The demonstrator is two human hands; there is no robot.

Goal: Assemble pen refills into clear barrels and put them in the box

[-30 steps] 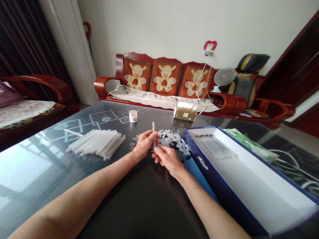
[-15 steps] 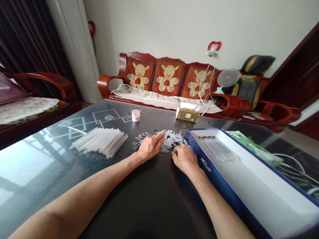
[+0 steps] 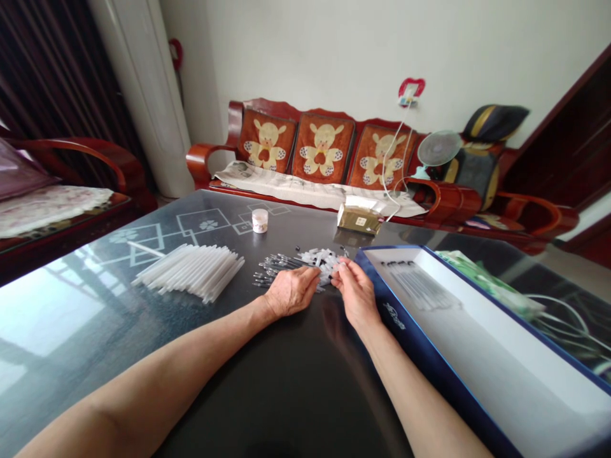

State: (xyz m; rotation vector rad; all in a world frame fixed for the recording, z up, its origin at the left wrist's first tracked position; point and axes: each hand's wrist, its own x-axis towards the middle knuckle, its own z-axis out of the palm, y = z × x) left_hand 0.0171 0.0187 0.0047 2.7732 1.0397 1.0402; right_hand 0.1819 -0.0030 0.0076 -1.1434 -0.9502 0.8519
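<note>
My left hand [image 3: 293, 291] is closed, fingers pressed together and pointing right, low over the near edge of a heap of small parts; whatever its fingertips hold is hidden. Opposite it, my right hand [image 3: 356, 292] pinches thumb and fingers together, but the thing at the tips is too small to name. Between and behind both hands lie small whitish plastic pieces [image 3: 321, 257], some with black ends. Slim dark parts with silvery tips [image 3: 273, 264] lie to their left. Farther left is a pile of translucent white tubes [image 3: 191, 272], laid side by side.
A long blue box [image 3: 427, 346] with white inside stands right of my right hand, thin clear sticks with black ends [image 3: 415, 286] in its far part. Behind the heap are a small white cup [image 3: 260, 221] and a tissue box [image 3: 360, 216]. A green packet [image 3: 487, 283] lies beyond the blue box.
My right hand has lifted from the tabletop and turned, its fingertips now pinched and higher. My left hand has curled its extended fingers downward, close to the right fingertips.
</note>
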